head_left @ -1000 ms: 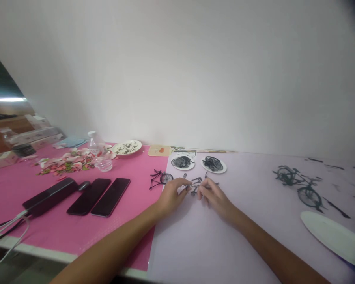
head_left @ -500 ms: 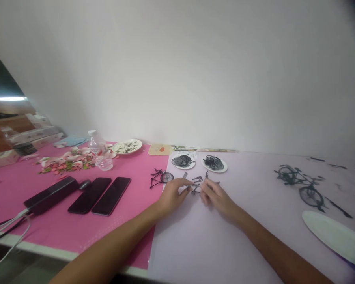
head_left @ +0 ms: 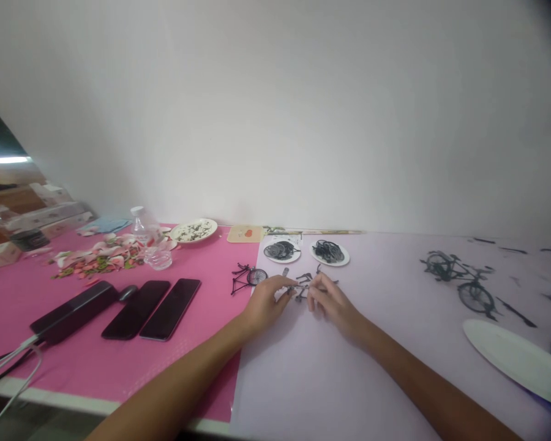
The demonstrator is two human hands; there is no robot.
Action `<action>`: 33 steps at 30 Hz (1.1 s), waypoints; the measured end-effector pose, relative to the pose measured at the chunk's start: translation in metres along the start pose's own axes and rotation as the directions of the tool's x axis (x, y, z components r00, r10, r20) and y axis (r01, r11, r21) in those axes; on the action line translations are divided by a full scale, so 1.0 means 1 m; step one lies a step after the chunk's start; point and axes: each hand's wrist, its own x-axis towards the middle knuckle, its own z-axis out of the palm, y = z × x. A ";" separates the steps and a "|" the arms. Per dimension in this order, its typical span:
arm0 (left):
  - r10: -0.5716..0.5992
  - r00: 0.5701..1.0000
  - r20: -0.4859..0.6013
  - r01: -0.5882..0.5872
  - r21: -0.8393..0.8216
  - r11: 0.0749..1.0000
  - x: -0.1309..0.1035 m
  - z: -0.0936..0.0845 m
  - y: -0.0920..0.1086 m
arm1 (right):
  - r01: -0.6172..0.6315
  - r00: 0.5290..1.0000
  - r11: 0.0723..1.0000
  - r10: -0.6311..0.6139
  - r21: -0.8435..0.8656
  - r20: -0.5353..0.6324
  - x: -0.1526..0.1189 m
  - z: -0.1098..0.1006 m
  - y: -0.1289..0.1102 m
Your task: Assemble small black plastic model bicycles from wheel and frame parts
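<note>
My left hand (head_left: 267, 301) pinches a small dark part (head_left: 302, 294) between thumb and forefinger, low over the pale sheet. Close on its right, my right hand (head_left: 328, 298) has its fingers drawn together at the same part; what lies between its fingertips is too small to make out. Small black pieces (head_left: 305, 277) lie just beyond the fingertips. A black miniature bicycle frame with one wheel (head_left: 248, 277) rests left of my left hand. Behind my hands, two white plates (head_left: 296, 253) (head_left: 347, 260) hold black wheels.
Two phones (head_left: 171, 309) (head_left: 136, 309), a black power bank (head_left: 73, 311), a bottle (head_left: 142, 228) and a petal pile (head_left: 101, 254) are at left. A miniature bicycle (head_left: 459, 282) and a white oval plate (head_left: 514, 358) are at right.
The view has shifted slightly. My right hand's fingertips have moved a little left, closer to my left hand; my left hand keeps its pinch.
</note>
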 end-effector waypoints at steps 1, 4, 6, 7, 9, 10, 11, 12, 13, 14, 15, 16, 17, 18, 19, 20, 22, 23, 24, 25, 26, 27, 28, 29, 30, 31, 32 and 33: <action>-0.001 1.000 -0.009 0.001 0.006 1.000 0.000 -0.001 -0.001 | -0.013 1.000 1.000 0.013 -0.001 0.006 0.000 0.001 -0.001; 0.002 0.999 -0.032 -0.001 0.012 1.000 0.002 -0.004 -0.002 | -0.006 1.000 1.000 0.006 -0.009 -0.002 -0.001 0.004 -0.003; 0.019 0.999 -0.045 -0.018 0.011 1.000 0.003 -0.006 -0.002 | 0.032 0.999 0.999 -0.032 -0.016 -0.022 -0.001 0.008 -0.005; 0.029 0.998 -0.052 -0.029 0.011 1.000 0.003 -0.008 -0.002 | 0.050 0.998 0.998 -0.051 -0.023 -0.031 -0.001 0.010 -0.006; 0.043 0.997 -0.063 -0.043 0.011 0.999 0.004 -0.009 -0.001 | 0.080 0.996 0.996 -0.082 -0.045 -0.043 -0.002 0.012 -0.008; 0.044 0.997 -0.065 -0.044 0.010 0.999 0.004 -0.010 -0.001 | 0.092 0.994 0.994 -0.095 -0.058 -0.049 -0.003 0.013 -0.009; 0.040 0.997 -0.063 -0.040 0.009 0.999 0.004 -0.010 -0.001 | 0.103 0.993 0.992 -0.107 -0.070 -0.053 -0.003 0.014 -0.010; 0.035 0.998 -0.059 -0.034 0.009 0.999 0.004 -0.010 -0.001 | 0.111 0.992 0.990 -0.116 -0.081 -0.056 -0.004 0.015 -0.010; 0.029 0.998 -0.056 -0.028 0.010 1.000 0.004 -0.010 -0.001 | 0.116 0.991 0.989 -0.122 -0.088 -0.057 -0.004 0.016 -0.010; 0.025 0.998 -0.056 -0.025 0.010 1.000 0.004 -0.010 -0.001 | 0.118 0.991 0.989 -0.124 -0.092 -0.058 -0.004 0.016 -0.010; 0.024 0.998 -0.057 -0.023 0.010 1.000 0.004 -0.010 0.000 | 0.117 0.991 0.989 -0.123 -0.091 -0.058 -0.004 0.017 -0.010; 0.026 0.998 -0.058 -0.025 0.008 1.000 0.004 -0.009 0.000 | 0.115 0.991 0.990 -0.120 -0.086 -0.058 -0.004 0.017 -0.009; 0.029 0.998 -0.060 -0.029 0.005 1.000 0.004 -0.009 0.000 | 0.113 0.991 0.991 -0.117 -0.077 -0.058 -0.003 0.018 -0.008; 0.033 0.998 -0.060 -0.033 0.001 0.999 0.004 -0.009 0.000 | 0.111 0.992 0.992 -0.115 -0.067 -0.058 -0.003 0.018 -0.006; 0.037 0.998 -0.058 -0.037 -0.003 0.999 0.003 -0.009 0.000 | 0.111 0.992 0.992 -0.115 -0.057 -0.059 -0.002 0.019 -0.005; 0.040 0.998 -0.054 -0.040 -0.006 0.999 0.003 -0.009 0.001 | 0.110 0.992 0.993 -0.113 -0.050 -0.059 -0.002 0.019 -0.003; 0.043 0.998 -0.045 -0.044 -0.007 0.999 0.003 -0.008 0.001 | 0.114 0.991 0.992 -0.117 -0.051 -0.059 -0.001 0.019 -0.001; 0.045 0.998 -0.042 -0.045 -0.004 0.999 0.003 -0.008 0.001 | 0.117 0.991 0.991 -0.121 -0.059 -0.059 0.000 0.018 0.000; 0.048 0.998 -0.040 -0.048 0.000 0.999 0.002 -0.008 0.001 | 0.120 0.991 0.990 -0.124 -0.072 -0.059 0.000 0.018 0.000; 0.049 0.998 -0.037 -0.049 0.007 0.999 0.002 -0.008 0.001 | 0.120 0.990 0.989 -0.125 -0.086 -0.060 0.000 0.017 0.000; 0.053 0.998 -0.032 -0.052 0.013 0.999 0.002 -0.009 0.001 | 0.116 0.991 0.989 -0.122 -0.096 -0.063 0.000 0.016 0.000; 0.054 0.998 -0.028 -0.054 0.016 0.998 0.002 -0.009 0.002 | 0.107 0.991 0.989 -0.114 -0.099 -0.066 0.000 0.016 0.000; 0.053 0.998 -0.029 -0.052 0.012 0.999 0.003 -0.009 0.002 | 0.095 0.993 0.991 -0.101 -0.093 -0.066 0.000 0.015 0.000; 0.049 0.998 -0.033 -0.048 0.003 0.999 0.003 -0.010 0.003 | 0.082 0.994 0.994 -0.087 -0.079 -0.066 -0.001 0.015 -0.001; 0.043 0.998 -0.042 -0.044 -0.008 0.999 0.003 -0.010 0.004 | 0.070 0.995 0.996 -0.074 -0.057 -0.064 -0.001 0.015 -0.002; 0.038 0.998 -0.053 -0.039 -0.019 0.999 0.004 -0.011 0.004 | 0.062 0.996 0.997 -0.064 -0.035 -0.062 -0.002 0.016 -0.003; 0.035 0.997 -0.065 -0.036 -0.025 0.999 0.004 -0.011 0.004 | 0.058 0.996 0.998 -0.059 -0.017 -0.064 -0.003 0.016 -0.004; 0.035 0.997 -0.072 -0.037 -0.026 0.999 0.005 -0.012 0.004 | 0.057 0.996 0.998 -0.058 -0.004 -0.071 -0.004 0.017 -0.005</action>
